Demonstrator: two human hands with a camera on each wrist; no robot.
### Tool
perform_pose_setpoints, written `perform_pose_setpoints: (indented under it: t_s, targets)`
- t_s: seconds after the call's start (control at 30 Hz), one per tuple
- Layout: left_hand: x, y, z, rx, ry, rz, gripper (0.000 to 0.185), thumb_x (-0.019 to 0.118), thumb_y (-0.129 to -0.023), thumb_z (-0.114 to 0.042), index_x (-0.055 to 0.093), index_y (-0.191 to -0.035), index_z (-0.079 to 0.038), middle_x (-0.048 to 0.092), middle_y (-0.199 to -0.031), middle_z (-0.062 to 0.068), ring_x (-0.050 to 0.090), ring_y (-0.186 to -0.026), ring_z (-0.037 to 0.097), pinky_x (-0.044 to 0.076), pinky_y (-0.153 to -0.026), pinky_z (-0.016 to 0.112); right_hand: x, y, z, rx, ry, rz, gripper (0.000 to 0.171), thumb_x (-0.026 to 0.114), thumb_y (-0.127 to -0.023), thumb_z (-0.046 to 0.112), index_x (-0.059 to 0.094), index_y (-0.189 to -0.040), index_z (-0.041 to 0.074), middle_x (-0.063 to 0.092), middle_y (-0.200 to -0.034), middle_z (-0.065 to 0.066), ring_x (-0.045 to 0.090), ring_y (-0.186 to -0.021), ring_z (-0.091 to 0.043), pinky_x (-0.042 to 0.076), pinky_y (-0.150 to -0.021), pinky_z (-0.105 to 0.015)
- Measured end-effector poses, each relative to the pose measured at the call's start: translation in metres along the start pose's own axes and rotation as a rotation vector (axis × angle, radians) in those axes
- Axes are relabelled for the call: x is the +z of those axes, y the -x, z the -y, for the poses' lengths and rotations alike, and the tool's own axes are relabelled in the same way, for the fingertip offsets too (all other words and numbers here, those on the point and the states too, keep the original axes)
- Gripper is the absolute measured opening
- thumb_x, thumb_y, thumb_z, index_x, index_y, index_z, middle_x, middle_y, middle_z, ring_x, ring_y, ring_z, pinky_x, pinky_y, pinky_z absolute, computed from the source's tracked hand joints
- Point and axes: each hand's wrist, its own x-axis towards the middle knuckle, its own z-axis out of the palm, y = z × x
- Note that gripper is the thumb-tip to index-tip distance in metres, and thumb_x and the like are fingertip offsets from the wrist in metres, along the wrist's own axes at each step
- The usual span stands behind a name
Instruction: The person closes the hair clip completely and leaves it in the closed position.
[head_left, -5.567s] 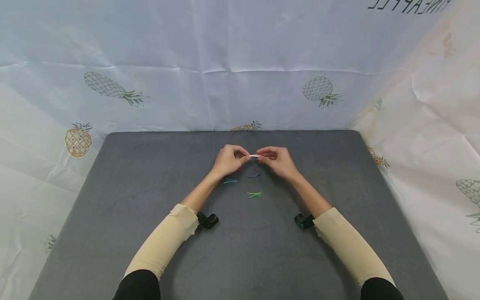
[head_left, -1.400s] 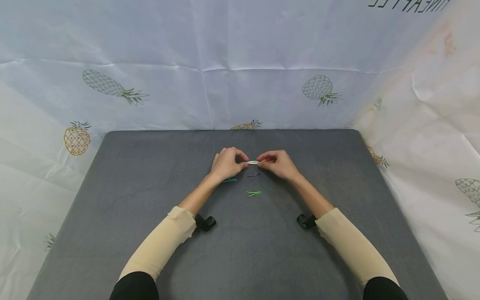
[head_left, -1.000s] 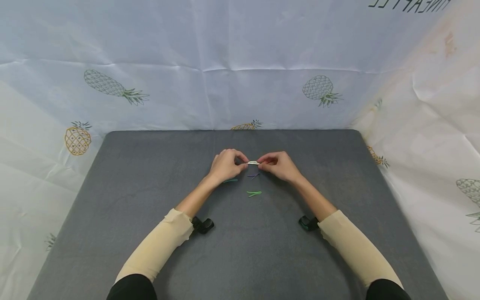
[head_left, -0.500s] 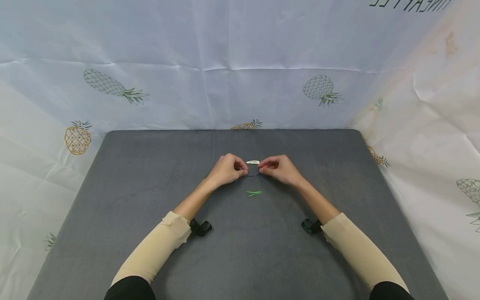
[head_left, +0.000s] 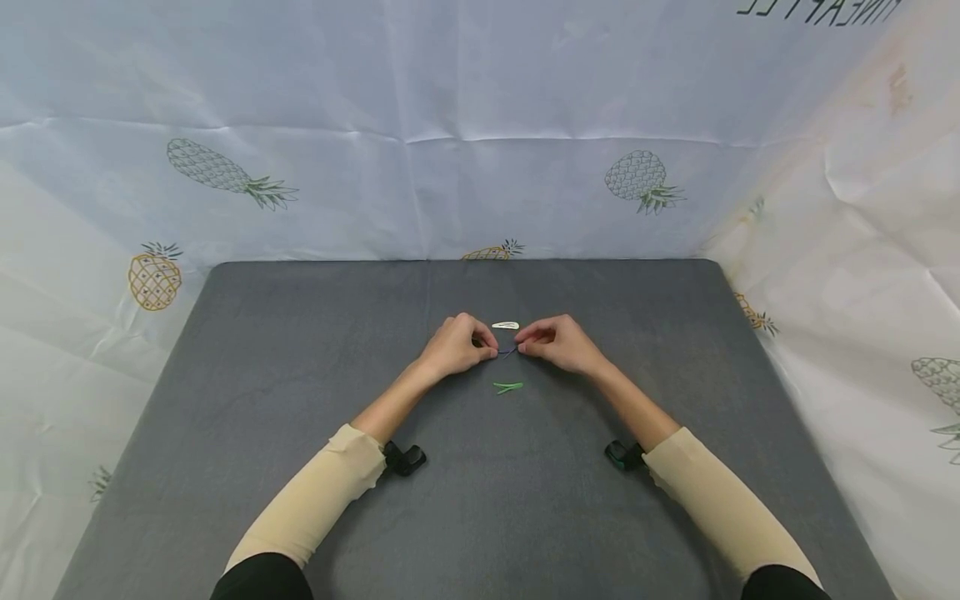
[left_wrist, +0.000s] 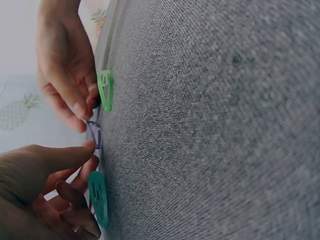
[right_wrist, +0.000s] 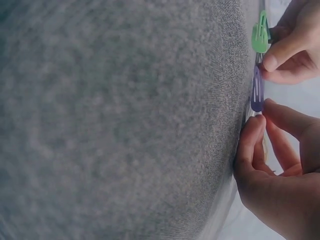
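Note:
A small purple snap hair clip [head_left: 507, 352] lies between my two hands, over the dark grey table. My left hand [head_left: 457, 346] pinches its left end, and my right hand [head_left: 560, 343] has thumb and fingertips at the other end. In the right wrist view, the purple clip [right_wrist: 257, 90] spans the short gap between the fingertips. Just beyond it lies a white hair clip [head_left: 506, 325], touched by neither hand. A bright green hair clip [head_left: 508, 387] with its prongs spread sits nearer me. The left wrist view shows a teal hair clip [left_wrist: 98, 198] beside my left fingers; from the head my hand hides it.
The grey table [head_left: 495, 500] runs to a far edge against a pale pineapple-print cloth [head_left: 420, 183], which also hangs at both sides. A black wrist camera [head_left: 405, 459] sits on my left forearm, another camera [head_left: 624, 455] on the right.
Both hands held the white clip, brought it nearer me and let it go flat on the table. They then moved towards me to the purple clip. The red clip seen earlier is hidden.

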Motion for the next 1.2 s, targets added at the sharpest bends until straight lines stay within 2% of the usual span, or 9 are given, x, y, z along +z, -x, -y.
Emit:
perform_pose_setpoints:
  t_s: [0.37, 0.6, 1.2]
  targets:
    - [0.001, 0.0004, 0.0012, 0.004, 0.008, -0.004, 0.005, 0.084, -0.096, -0.014, 0.087, -0.094, -0.011, 0.083, -0.087, 0.005, 0.068, -0.069, 0.011, 0.046, -0.063, 0.024, 0.0022, -0.0015, -0.0012, 0.01, 0.045, 0.001, 0.017, 0.08, -0.099, 0.012, 0.084, -0.113, 0.003, 0.083, -0.106, -0.017, 0.075, -0.083, -0.013, 0.054, -0.072, -0.021]
    - [0.0, -0.0002, 0.0033, 0.002, 0.0, 0.001, 0.005, 0.085, -0.096, -0.015, 0.087, -0.094, -0.011, 0.084, -0.087, 0.005, 0.072, -0.075, 0.012, 0.052, -0.069, 0.025, 0.0034, -0.0018, -0.0009, 0.011, 0.067, -0.012, 0.017, 0.081, -0.099, 0.014, 0.084, -0.112, 0.005, 0.083, -0.103, -0.016, 0.073, -0.079, -0.009, 0.053, -0.072, -0.021]
    - [0.003, -0.0005, 0.0022, -0.015, -0.014, 0.005, 0.008, 0.083, -0.097, -0.016, 0.085, -0.09, -0.013, 0.078, -0.078, 0.0, 0.062, -0.065, 0.009, 0.044, -0.06, 0.025, 0.0036, -0.0022, 0.0004, 0.008, 0.098, -0.021, 0.013, 0.08, -0.099, 0.015, 0.085, -0.108, 0.007, 0.084, -0.1, -0.013, 0.071, -0.077, -0.007, 0.053, -0.07, -0.022]
